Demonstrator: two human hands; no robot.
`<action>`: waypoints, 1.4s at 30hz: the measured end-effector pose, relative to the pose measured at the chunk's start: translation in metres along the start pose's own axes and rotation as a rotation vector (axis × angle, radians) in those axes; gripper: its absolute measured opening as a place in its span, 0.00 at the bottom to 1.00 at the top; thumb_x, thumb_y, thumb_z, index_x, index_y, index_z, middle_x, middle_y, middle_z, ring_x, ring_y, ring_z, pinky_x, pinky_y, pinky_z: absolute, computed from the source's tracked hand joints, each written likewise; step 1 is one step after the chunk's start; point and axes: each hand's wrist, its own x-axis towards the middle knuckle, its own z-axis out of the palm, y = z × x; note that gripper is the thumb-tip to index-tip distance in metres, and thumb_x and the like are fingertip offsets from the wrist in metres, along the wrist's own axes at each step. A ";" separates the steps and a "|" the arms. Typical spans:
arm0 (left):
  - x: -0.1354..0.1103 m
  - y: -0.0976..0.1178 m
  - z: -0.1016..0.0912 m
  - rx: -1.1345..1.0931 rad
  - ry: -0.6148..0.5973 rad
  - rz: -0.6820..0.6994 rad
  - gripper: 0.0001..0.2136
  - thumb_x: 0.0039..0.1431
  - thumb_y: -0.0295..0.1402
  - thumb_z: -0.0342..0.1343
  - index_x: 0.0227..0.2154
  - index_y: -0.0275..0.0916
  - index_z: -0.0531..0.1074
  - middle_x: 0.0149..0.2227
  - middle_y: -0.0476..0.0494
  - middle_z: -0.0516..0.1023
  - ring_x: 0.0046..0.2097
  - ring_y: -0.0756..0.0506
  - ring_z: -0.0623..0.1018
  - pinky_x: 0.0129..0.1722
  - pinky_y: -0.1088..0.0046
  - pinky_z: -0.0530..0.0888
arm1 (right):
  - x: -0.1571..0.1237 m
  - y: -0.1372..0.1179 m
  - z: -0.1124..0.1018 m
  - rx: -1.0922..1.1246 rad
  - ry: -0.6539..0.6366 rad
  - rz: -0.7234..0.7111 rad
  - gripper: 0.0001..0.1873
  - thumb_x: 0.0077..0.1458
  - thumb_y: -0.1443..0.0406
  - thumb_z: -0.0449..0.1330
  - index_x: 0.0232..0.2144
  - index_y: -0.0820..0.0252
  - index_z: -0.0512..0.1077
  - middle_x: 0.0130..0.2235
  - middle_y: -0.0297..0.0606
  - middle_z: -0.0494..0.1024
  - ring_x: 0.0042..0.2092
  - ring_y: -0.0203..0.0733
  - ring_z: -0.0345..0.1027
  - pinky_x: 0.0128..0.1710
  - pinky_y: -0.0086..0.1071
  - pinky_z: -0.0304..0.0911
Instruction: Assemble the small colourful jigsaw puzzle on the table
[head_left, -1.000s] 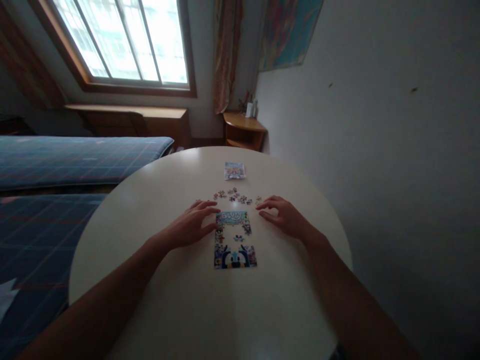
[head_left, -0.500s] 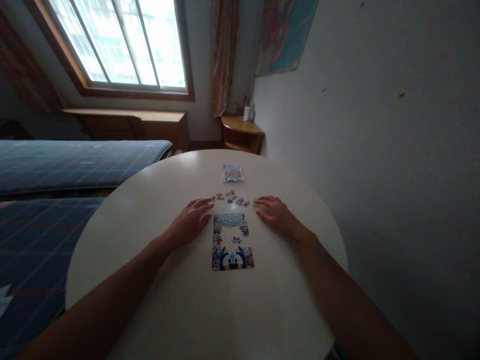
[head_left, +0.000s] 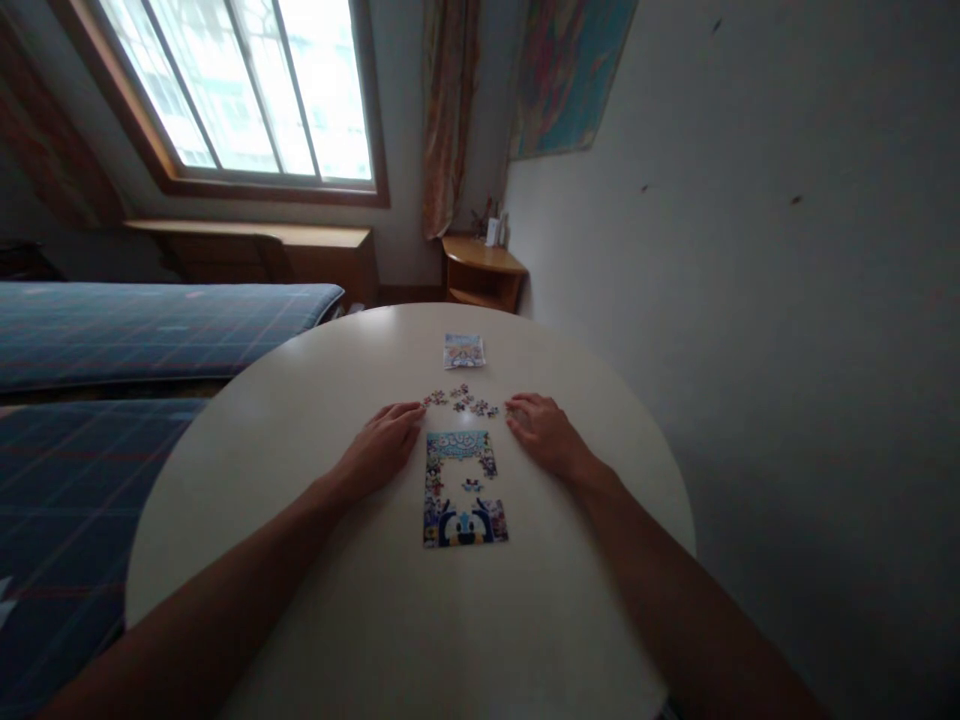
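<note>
A partly assembled colourful jigsaw puzzle (head_left: 463,488) lies flat in the middle of a round white table (head_left: 315,400). My left hand (head_left: 381,447) rests palm down on the table just left of the puzzle's top corner, fingers stretched out. My right hand (head_left: 541,432) lies to the right of the puzzle's top, fingers curled slightly, their tips at the right end of the loose pieces (head_left: 465,401); whether they grip one I cannot make out. The loose pieces lie in a row just beyond the puzzle.
A small picture card or packet (head_left: 463,350) lies further back on the table. A white wall stands close on the right. A bed with a blue checked cover (head_left: 142,320) is at the left; a wooden corner shelf (head_left: 481,268) and window are behind.
Both hands have drawn slightly away from the puzzle's top edge and toward the row of loose pieces; the view has shifted a little.
</note>
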 end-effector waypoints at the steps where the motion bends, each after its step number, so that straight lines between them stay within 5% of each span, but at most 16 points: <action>1: 0.000 -0.001 0.001 -0.006 0.011 -0.001 0.20 0.67 0.32 0.42 0.57 0.37 0.69 0.60 0.41 0.69 0.62 0.41 0.66 0.64 0.58 0.64 | 0.001 -0.001 0.001 -0.007 -0.002 0.000 0.18 0.62 0.62 0.54 0.52 0.60 0.73 0.57 0.44 0.72 0.57 0.47 0.63 0.59 0.43 0.56; 8: 0.003 -0.014 -0.005 0.015 0.151 -0.070 0.17 0.63 0.32 0.48 0.52 0.38 0.71 0.58 0.39 0.70 0.59 0.38 0.67 0.61 0.53 0.65 | 0.001 -0.003 -0.002 -0.033 -0.006 0.013 0.17 0.62 0.63 0.54 0.50 0.61 0.74 0.54 0.45 0.75 0.55 0.47 0.65 0.58 0.42 0.57; 15: 0.003 -0.021 -0.012 0.075 0.031 -0.138 0.16 0.62 0.32 0.47 0.49 0.38 0.74 0.52 0.41 0.76 0.54 0.39 0.72 0.58 0.57 0.68 | -0.001 0.002 -0.004 -0.062 -0.013 0.064 0.18 0.60 0.64 0.55 0.50 0.62 0.76 0.52 0.47 0.75 0.53 0.49 0.66 0.56 0.41 0.59; 30: 0.004 -0.012 -0.029 0.117 -0.019 -0.419 0.15 0.61 0.35 0.50 0.48 0.44 0.76 0.42 0.44 0.80 0.46 0.42 0.78 0.45 0.67 0.73 | -0.004 0.007 -0.007 -0.049 0.013 0.139 0.20 0.58 0.69 0.55 0.51 0.65 0.75 0.49 0.48 0.75 0.52 0.47 0.65 0.56 0.38 0.57; 36: 0.003 -0.011 -0.031 0.057 -0.036 -0.432 0.15 0.61 0.34 0.51 0.49 0.46 0.74 0.42 0.48 0.81 0.42 0.44 0.79 0.42 0.69 0.73 | -0.005 -0.001 -0.006 -0.035 0.047 0.137 0.17 0.55 0.57 0.62 0.46 0.55 0.79 0.49 0.46 0.74 0.51 0.50 0.65 0.54 0.42 0.59; 42: -0.002 -0.005 -0.032 0.048 0.021 -0.339 0.13 0.61 0.34 0.54 0.48 0.43 0.74 0.48 0.45 0.77 0.45 0.43 0.78 0.46 0.66 0.73 | -0.004 -0.001 -0.007 -0.020 0.062 0.109 0.11 0.56 0.57 0.62 0.39 0.50 0.82 0.46 0.42 0.76 0.48 0.48 0.66 0.52 0.41 0.59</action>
